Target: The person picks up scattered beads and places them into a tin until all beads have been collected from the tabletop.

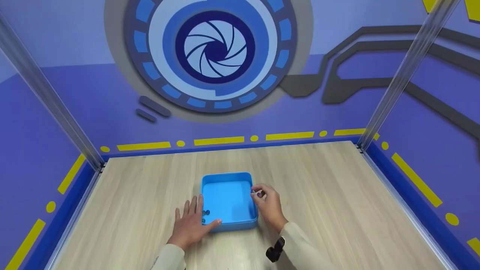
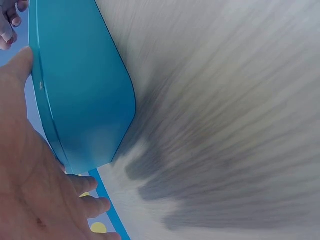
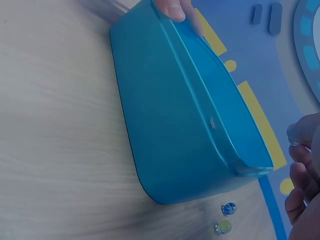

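A light blue open box (image 1: 236,226) stands on the wooden table. My left hand (image 1: 190,226) rests along its left side, fingers spread and straight, with the thumb on the front rim. Above the right rim, my right hand (image 1: 270,205) pinches a small shiny thing (image 1: 253,191), apparently a marble, mostly hidden by the fingertips. Several small dark round things (image 1: 206,212) lie in the box's front left corner. Beyond the box wall in the right wrist view, a blue glass marble (image 3: 228,208) and a yellowish marble (image 3: 223,227) lie on the table.
A pale wood-grain table (image 1: 318,187) extends around the box. Purple and blue printed panels (image 1: 86,101) enclose it at the back and sides, with metal posts (image 1: 390,78) at the corners. A dark wrist device (image 1: 275,250) sits at the right cuff.
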`<control>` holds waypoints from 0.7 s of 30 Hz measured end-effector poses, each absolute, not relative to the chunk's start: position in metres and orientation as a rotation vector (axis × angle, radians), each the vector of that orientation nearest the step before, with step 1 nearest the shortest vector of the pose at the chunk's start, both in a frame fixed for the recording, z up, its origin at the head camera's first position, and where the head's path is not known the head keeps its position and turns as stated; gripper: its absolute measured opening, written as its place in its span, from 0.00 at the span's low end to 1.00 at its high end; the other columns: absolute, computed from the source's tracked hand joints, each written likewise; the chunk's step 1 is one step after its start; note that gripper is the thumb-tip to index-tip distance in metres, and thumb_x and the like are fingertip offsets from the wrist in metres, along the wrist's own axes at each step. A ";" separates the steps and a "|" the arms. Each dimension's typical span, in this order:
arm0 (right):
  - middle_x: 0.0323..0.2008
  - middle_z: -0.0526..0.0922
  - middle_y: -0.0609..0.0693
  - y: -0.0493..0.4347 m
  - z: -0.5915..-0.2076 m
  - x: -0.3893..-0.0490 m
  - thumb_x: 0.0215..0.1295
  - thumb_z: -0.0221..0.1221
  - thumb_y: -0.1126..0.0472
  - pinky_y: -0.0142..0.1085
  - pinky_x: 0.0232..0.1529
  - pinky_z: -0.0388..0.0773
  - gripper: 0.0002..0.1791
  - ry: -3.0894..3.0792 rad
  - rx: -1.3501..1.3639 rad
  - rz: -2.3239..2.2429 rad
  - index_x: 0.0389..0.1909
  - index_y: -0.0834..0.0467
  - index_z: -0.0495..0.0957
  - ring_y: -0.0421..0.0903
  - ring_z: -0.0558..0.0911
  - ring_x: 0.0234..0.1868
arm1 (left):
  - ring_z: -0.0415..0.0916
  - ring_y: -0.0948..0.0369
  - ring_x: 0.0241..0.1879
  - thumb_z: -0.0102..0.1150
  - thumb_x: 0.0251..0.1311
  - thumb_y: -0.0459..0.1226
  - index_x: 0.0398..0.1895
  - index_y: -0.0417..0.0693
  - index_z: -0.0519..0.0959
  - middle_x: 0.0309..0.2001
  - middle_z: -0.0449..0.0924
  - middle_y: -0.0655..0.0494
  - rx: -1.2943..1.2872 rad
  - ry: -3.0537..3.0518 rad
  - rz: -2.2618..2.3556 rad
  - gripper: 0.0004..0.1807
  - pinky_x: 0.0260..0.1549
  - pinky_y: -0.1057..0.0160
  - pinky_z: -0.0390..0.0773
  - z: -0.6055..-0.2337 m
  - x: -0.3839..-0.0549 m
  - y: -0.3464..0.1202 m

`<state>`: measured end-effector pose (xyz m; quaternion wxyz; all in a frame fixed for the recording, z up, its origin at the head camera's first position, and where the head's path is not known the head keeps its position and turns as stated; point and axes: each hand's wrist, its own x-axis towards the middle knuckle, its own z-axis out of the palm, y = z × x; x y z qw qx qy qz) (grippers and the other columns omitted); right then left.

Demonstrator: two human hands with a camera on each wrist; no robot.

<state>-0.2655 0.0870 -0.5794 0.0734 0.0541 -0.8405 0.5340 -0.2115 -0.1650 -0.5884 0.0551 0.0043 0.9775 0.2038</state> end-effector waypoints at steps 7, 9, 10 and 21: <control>0.40 0.80 0.48 0.083 -0.578 -0.264 0.64 0.61 0.64 0.26 0.35 0.74 0.08 -2.522 0.170 1.615 0.43 0.53 0.81 0.42 0.75 0.39 | 0.44 0.39 0.75 0.51 0.50 0.73 0.77 0.47 0.46 0.77 0.48 0.42 -0.005 2.961 0.605 0.60 0.67 0.29 0.37 -0.590 -0.212 -0.166; 0.40 0.80 0.49 0.082 -0.578 -0.264 0.64 0.61 0.64 0.27 0.36 0.74 0.08 -2.517 0.184 1.604 0.43 0.54 0.81 0.42 0.75 0.39 | 0.44 0.39 0.75 0.51 0.50 0.73 0.77 0.47 0.46 0.77 0.48 0.42 -0.008 2.961 0.602 0.60 0.67 0.29 0.37 -0.591 -0.212 -0.166; 0.40 0.81 0.49 0.081 -0.578 -0.264 0.64 0.61 0.65 0.27 0.36 0.75 0.08 -2.511 0.194 1.598 0.43 0.55 0.81 0.42 0.75 0.39 | 0.44 0.39 0.75 0.51 0.50 0.73 0.77 0.47 0.45 0.77 0.47 0.42 -0.009 2.959 0.602 0.61 0.67 0.29 0.36 -0.591 -0.212 -0.166; 0.37 0.83 0.53 0.074 -0.577 -0.267 0.61 0.64 0.66 0.30 0.36 0.76 0.07 -2.448 0.304 1.493 0.40 0.59 0.82 0.46 0.78 0.34 | 0.44 0.39 0.75 0.51 0.50 0.73 0.77 0.47 0.46 0.76 0.49 0.42 0.006 2.977 0.600 0.60 0.67 0.28 0.38 -0.591 -0.212 -0.166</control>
